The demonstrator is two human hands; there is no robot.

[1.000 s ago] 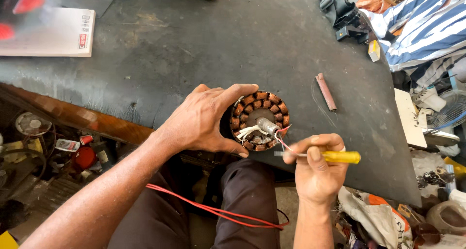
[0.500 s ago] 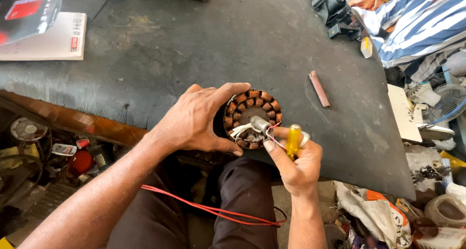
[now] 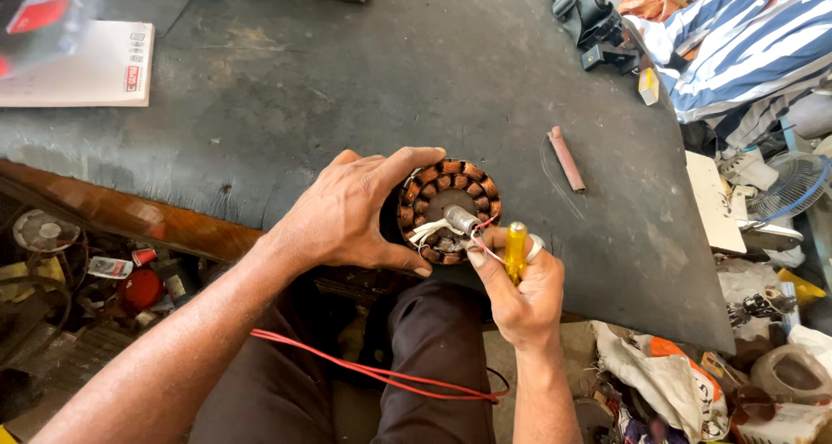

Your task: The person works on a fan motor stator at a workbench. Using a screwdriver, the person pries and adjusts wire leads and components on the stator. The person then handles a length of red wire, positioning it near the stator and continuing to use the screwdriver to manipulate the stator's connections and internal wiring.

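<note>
Right at the near edge of the dark, scuffed rubbery table (image 3: pixel 260 106), a round motor stator (image 3: pixel 449 210) lies flat, its ring of copper-coloured wire coils circling a grey metal hub with a short shaft. The left hand (image 3: pixel 351 214) wraps around the stator's left side, fingers curled over its rim and gripping it. The right hand (image 3: pixel 520 292) is closed around a yellow-handled screwdriver (image 3: pixel 515 249), held upright just beside the stator's near right side, thumb pressing thin red and white wires (image 3: pixel 481 236). A small reddish-brown cylinder (image 3: pixel 567 159) lies toward the right edge; a white booklet (image 3: pixel 82 67) sits at the far left corner.
</note>
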